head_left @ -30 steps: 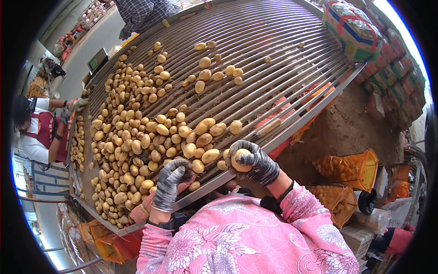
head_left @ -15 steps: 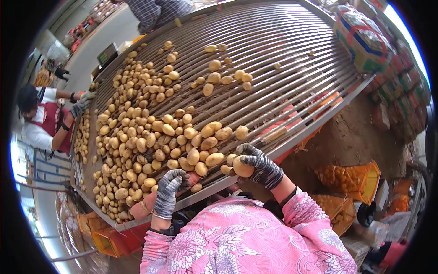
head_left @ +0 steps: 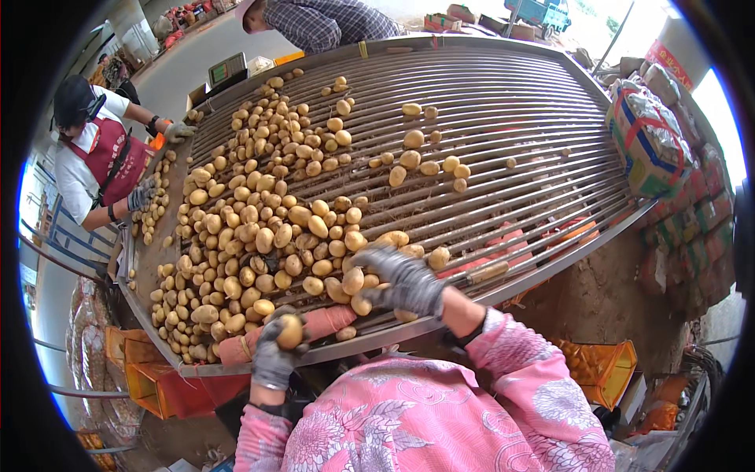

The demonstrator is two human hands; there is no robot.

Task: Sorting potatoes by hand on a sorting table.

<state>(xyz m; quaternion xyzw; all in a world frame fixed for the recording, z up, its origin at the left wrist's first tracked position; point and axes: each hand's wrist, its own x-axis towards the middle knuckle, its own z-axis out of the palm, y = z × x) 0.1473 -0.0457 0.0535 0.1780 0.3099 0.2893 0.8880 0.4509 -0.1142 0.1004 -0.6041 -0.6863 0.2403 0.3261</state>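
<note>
In my left hand (head_left: 274, 354), wearing a striped grey glove, a round yellow potato (head_left: 290, 332) is held just over the rack's near edge. My right hand (head_left: 405, 279), gloved alike and blurred by motion, reaches over the near side of the potato pile (head_left: 244, 236). Its thumb and fingers are spread apart around a potato (head_left: 353, 281), and I see no firm grip. The potatoes lie on a slatted metal sorting rack (head_left: 503, 102), heaped toward the left, with several loose ones further right. A red-pink cloth roll (head_left: 329, 321) lies along the edge between my hands.
At the left edge a co-worker in a maroon apron (head_left: 110, 153) handles potatoes. Another person in a checked shirt (head_left: 330, 23) leans at the far side. A tied bundle (head_left: 649, 141) sits at the right corner. Yellow crates (head_left: 145, 389) and an orange-yellow bag (head_left: 617, 374) stand below.
My right hand has moved left onto the pile, and the potato it held is no longer seen in it. My left hand has drawn back toward me with a potato. The view has shifted.
</note>
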